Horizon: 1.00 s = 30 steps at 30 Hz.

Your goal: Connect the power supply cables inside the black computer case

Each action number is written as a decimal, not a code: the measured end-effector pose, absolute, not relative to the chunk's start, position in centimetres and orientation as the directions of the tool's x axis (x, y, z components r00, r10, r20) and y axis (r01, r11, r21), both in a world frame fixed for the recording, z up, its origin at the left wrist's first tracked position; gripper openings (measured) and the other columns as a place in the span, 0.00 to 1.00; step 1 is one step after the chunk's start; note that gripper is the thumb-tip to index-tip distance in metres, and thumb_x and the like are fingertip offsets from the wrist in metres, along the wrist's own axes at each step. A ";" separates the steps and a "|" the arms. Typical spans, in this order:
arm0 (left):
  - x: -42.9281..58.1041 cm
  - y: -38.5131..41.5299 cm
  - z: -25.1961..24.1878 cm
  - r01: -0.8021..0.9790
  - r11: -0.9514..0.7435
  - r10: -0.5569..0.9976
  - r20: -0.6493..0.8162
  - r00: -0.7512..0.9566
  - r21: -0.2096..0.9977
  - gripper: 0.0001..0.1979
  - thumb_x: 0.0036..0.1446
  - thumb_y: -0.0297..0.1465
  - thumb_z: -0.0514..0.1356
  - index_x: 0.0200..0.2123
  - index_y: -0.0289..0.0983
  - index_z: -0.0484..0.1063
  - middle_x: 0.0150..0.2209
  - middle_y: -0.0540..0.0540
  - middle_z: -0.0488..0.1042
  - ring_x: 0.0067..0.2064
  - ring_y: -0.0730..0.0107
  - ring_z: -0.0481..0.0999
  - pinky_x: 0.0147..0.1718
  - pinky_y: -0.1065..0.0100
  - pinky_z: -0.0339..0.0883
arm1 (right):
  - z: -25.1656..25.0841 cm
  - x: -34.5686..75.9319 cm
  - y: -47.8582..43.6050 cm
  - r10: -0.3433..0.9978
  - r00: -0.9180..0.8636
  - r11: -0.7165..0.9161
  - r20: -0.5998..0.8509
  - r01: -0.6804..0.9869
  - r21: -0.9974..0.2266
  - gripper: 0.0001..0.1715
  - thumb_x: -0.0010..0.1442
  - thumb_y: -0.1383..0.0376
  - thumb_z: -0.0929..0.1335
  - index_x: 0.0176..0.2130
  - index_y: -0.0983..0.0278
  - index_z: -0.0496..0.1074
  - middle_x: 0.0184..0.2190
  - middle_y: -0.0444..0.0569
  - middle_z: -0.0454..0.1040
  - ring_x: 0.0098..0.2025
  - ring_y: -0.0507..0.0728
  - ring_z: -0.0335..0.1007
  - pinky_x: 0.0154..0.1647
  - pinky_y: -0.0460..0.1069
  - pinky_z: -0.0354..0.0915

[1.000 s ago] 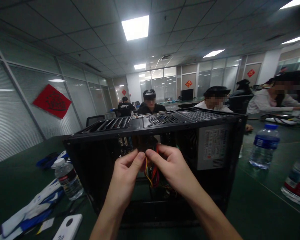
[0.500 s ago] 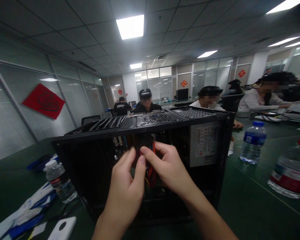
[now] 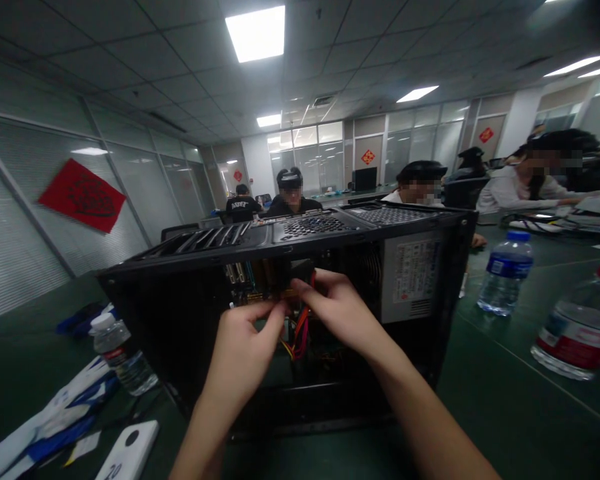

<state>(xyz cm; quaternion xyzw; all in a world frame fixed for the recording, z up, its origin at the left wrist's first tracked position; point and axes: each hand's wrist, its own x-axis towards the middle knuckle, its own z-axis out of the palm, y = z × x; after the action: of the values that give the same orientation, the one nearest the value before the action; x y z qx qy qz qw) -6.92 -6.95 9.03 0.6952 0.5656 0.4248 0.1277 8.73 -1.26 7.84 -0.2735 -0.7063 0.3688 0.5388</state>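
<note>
A black computer case (image 3: 145, 313) lies in front of me with its open side toward me. Both hands reach into the opening. My left hand (image 3: 247, 340) is closed, its thumb and index finger pinched together near the middle; whatever they hold is too dark to make out. My right hand (image 3: 337, 307) closes its thumb and fingers on a bundle of red, orange and yellow cables (image 3: 301, 333), which hangs down below the fingertips. To the right inside the case sits a silver power supply (image 3: 411, 277) with a label. Slots and dark boards show behind my left fingers.
On the left stand a water bottle (image 3: 123, 357), blue and white gloves (image 3: 50, 423) and a white numbered card (image 3: 130, 453). Two bottles, one blue-capped (image 3: 506, 273) and one red-capped (image 3: 577, 327), stand at right. Several people sit beyond the case.
The view has tilted slightly down. My left hand has lowered and its fingers have turned sideways, while my right hand has shifted slightly right; more of the cables shows below.
</note>
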 end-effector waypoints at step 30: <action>-6.1 -0.5 0.9 0.937 -0.069 0.988 0.154 0.017 0.344 0.16 0.61 0.33 0.52 0.32 0.36 0.80 0.36 0.39 0.81 0.41 0.60 0.79 0.37 0.65 0.65 | 3.0 10.5 3.2 0.942 -0.336 0.279 0.002 0.776 -0.565 0.20 0.64 0.58 0.65 0.24 0.66 0.69 0.21 0.47 0.71 0.22 0.51 0.66 0.22 0.46 0.49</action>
<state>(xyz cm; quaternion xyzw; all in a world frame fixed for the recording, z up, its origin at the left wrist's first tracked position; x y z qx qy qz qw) -6.14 -0.51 0.91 0.7093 0.6783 0.1777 0.0722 10.49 3.18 3.04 -0.5500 -0.7810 0.2413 0.1714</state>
